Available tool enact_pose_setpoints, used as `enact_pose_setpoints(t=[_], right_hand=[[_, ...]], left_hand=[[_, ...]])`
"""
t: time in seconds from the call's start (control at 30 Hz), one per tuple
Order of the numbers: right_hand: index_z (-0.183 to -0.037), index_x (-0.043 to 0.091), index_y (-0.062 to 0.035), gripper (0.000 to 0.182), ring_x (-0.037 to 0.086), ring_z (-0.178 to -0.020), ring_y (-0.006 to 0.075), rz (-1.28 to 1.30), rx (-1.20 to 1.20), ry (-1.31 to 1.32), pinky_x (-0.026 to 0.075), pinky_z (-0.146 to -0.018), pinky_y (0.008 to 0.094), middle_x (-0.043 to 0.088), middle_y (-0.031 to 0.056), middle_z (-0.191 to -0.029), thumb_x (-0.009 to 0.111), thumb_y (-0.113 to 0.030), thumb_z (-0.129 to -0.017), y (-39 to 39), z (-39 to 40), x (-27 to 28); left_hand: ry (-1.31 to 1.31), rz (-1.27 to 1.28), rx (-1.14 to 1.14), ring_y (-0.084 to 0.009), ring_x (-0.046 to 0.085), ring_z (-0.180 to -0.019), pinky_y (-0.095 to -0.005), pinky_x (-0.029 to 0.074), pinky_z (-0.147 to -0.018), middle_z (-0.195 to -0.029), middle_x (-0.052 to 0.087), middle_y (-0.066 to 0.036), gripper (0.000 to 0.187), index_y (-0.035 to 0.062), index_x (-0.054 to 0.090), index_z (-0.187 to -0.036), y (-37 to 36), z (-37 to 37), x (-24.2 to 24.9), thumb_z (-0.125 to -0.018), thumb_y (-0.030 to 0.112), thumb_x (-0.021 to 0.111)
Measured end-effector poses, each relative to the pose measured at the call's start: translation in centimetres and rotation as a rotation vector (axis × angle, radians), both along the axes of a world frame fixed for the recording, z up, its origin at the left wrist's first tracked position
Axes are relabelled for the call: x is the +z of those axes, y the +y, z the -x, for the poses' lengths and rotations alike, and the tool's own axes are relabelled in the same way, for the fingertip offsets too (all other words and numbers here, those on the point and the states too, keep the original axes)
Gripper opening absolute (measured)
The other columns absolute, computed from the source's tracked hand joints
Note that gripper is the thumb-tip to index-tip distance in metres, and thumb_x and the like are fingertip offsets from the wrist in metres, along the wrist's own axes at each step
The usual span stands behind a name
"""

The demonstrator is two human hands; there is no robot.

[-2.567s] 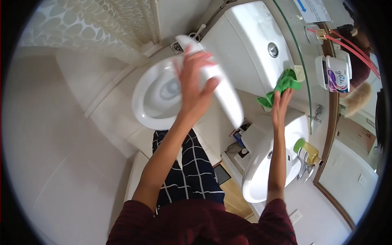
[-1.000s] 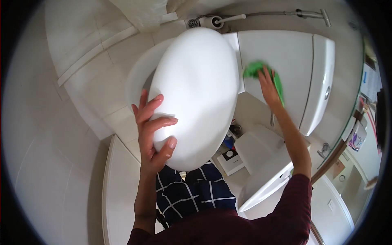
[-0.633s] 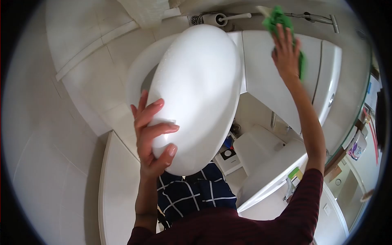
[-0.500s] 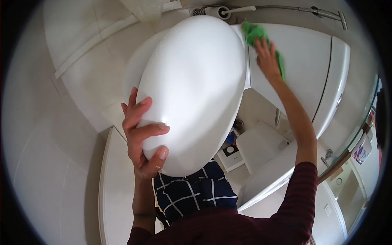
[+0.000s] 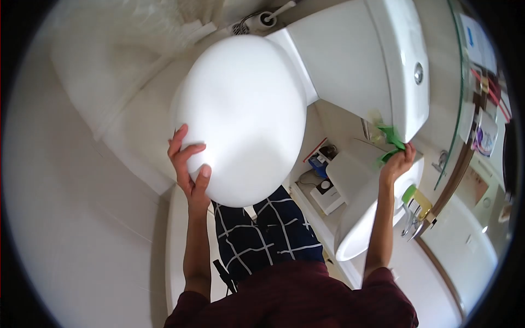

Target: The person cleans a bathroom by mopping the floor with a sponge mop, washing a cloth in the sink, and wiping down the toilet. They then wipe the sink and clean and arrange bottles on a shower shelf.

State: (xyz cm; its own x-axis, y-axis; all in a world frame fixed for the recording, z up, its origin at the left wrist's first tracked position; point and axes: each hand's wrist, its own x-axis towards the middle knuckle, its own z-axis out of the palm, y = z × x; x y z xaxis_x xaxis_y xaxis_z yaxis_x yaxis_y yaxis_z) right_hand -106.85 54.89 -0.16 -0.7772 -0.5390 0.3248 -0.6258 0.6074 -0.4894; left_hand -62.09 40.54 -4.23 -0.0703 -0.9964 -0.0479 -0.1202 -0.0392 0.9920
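While leaning over the toilet, reaches both arms forward, well apart. With the left hand (image 5: 189,165), touches the white lid (image 5: 249,115) at its eight o'clock edge, fingers spread and thumb parted from them, fingertips on the glossy top. Cannot tell from this view whether gripping underneath or only steadying. With the right hand (image 5: 398,163), at three o'clock in the view, keeps fingers closed on a green cloth (image 5: 392,135), bunched and partly crumpled, just at the lower corner of the cistern (image 5: 344,52). Has that cistern at one o'clock, with the round flush button (image 5: 419,73) at two.

Shows the lid large, just left of the view's middle, over the bowl and nearly hiding it. At twelve o'clock, beyond the lid, has a toilet brush (image 5: 268,18) in its holder, handle slanting up to the right. At four o'clock, near the right forearm, has the white sink (image 5: 350,240), with a green-topped bottle (image 5: 419,204) of yellowish liquid and a metal tap (image 5: 414,225) along its far side. Also at four, but nearer the middle, has a white box (image 5: 326,197) between lid and sink. At two o'clock, has a glass shelf (image 5: 458,82); at three, a purple-and-white container (image 5: 485,134). At six, wears dark checked trousers (image 5: 265,235) below a maroon top (image 5: 290,298).
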Motion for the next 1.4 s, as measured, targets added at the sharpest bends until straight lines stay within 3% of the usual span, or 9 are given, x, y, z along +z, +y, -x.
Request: enact_pose_setpoints(t=[0.1, 0.2, 0.3, 0.6, 0.7, 0.97, 1.07, 1.2, 1.4], right_hand=[[-0.114, 0.051, -0.0089, 0.032, 0.053, -0.093, 0.0244, 0.859, -0.545, -0.812, 0.043, -0.082, 0.0385, 0.052, 0.0087, -0.107, 0.039, -0.020, -0.087, -4.5, -3.0, 2.5], [-0.122, 0.043, -0.0082, 0.043, 0.050, -0.100, 0.0245, 1.017, -0.353, -0.462, 0.041, -0.088, 0.0404, 0.050, 0.0082, -0.111, 0.037, -0.034, -0.087, -9.0, -3.0, -1.0], [-0.117, 0.047, -0.0058, 0.049, 0.049, -0.103, 0.0241, 1.147, -0.351, -0.847, 0.042, -0.088, 0.0398, 0.050, 0.0086, -0.115, 0.037, -0.043, -0.086, -7.3, -1.1, -9.0], [-0.112, 0.050, -0.0021, 0.037, 0.054, -0.097, 0.0265, 0.673, -0.585, -0.890, 0.044, -0.082, 0.0371, 0.055, 0.0119, -0.110, 0.045, -0.027, -0.085, -7.0, -4.4, -34.2], [-0.108, 0.054, -0.0014, 0.030, 0.053, -0.100, 0.0289, -0.460, -0.371, -0.798, 0.041, -0.088, 0.0364, 0.057, 0.0169, -0.107, 0.051, -0.010, -0.079, -5.1, -5.3, -30.5], [-0.100, 0.062, -0.0105, 0.042, 0.053, -0.104, 0.0273, 0.220, 0.488, -0.494, 0.044, -0.085, 0.0313, 0.059, 0.0083, -0.109, 0.047, 0.013, -0.069, -6.8, -5.0, -28.0], [-0.099, 0.063, -0.0111, 0.041, 0.058, -0.094, 0.0221, 0.154, 0.215, -0.368, 0.046, -0.080, 0.0283, 0.061, 0.0076, -0.105, 0.047, 0.012, -0.068, -2.0, -7.7, -28.3], [-0.100, 0.062, -0.0036, 0.031, 0.058, -0.076, 0.0098, -0.038, -0.250, -0.961, 0.046, -0.070, 0.0241, 0.065, 0.0059, -0.086, 0.049, 0.007, -0.074, 8.5, -15.0, -27.1], [-0.090, 0.065, -0.0028, 0.027, 0.053, -0.066, 0.0067, 0.338, -0.327, -1.105, 0.040, -0.058, 0.0188, 0.063, 0.0028, -0.083, 0.048, 0.006, -0.071, 12.8, -23.1, -1.9]], left_hand=[[-0.063, -0.018, -0.024, -0.0290, 0.028, -0.122, -0.0455, 0.017, -0.102, -0.130, 0.034, -0.016, 0.031, 0.0073, 0.050, -0.099, 0.2, 1.3, 1.0, -0.077, 0.030, 0.053], [-0.108, -0.064, -0.021, -0.0298, 0.027, -0.123, -0.0455, 0.027, -0.098, -0.135, 0.027, -0.015, 0.035, 0.0081, 0.048, -0.102, 0.6, 1.9, 1.0, -0.076, 0.031, 0.051], [-0.099, -0.053, -0.016, -0.0301, 0.027, -0.123, -0.0450, 0.030, -0.097, -0.135, 0.025, -0.014, 0.035, 0.0092, 0.046, -0.101, 0.0, 2.9, 1.6, -0.077, 0.034, 0.050], [-0.232, 0.089, -0.040, -0.0320, 0.035, -0.119, -0.0445, 0.039, -0.091, -0.133, 0.027, -0.018, 0.044, 0.0076, 0.045, -0.103, -2.7, 10.7, 6.1, -0.081, 0.045, 0.043], [-0.261, 0.069, -0.060, -0.0317, 0.031, -0.121, -0.0465, 0.032, -0.094, -0.132, 0.029, -0.017, 0.038, 0.0075, 0.048, -0.098, -2.5, 14.3, 8.0, -0.079, 0.040, 0.044], [-0.281, 0.042, 0.005, -0.0313, 0.026, -0.126, -0.0481, 0.030, -0.097, -0.133, 0.030, -0.017, 0.043, 0.0062, 0.049, -0.099, 1.4, 7.4, 2.6, -0.086, 0.044, 0.033], [-0.321, 0.259, -0.132, -0.0313, 0.025, -0.127, -0.0492, 0.031, -0.097, -0.132, 0.031, -0.016, 0.042, 0.0061, 0.050, -0.100, 0.7, 7.8, 3.0, -0.087, 0.042, 0.032], [-0.413, 0.518, -0.421, -0.0288, 0.025, -0.127, -0.0471, 0.032, -0.097, -0.132, 0.029, -0.016, 0.035, 0.0075, 0.051, -0.110, -2.9, 14.2, 7.7, -0.088, 0.031, 0.036], [-0.210, 0.260, -0.459, -0.0279, 0.022, -0.128, -0.0399, 0.018, -0.104, -0.142, 0.011, -0.013, 0.059, 0.0020, 0.030, -0.132, -6.9, 26.1, 11.7, -0.086, 0.038, 0.042]])
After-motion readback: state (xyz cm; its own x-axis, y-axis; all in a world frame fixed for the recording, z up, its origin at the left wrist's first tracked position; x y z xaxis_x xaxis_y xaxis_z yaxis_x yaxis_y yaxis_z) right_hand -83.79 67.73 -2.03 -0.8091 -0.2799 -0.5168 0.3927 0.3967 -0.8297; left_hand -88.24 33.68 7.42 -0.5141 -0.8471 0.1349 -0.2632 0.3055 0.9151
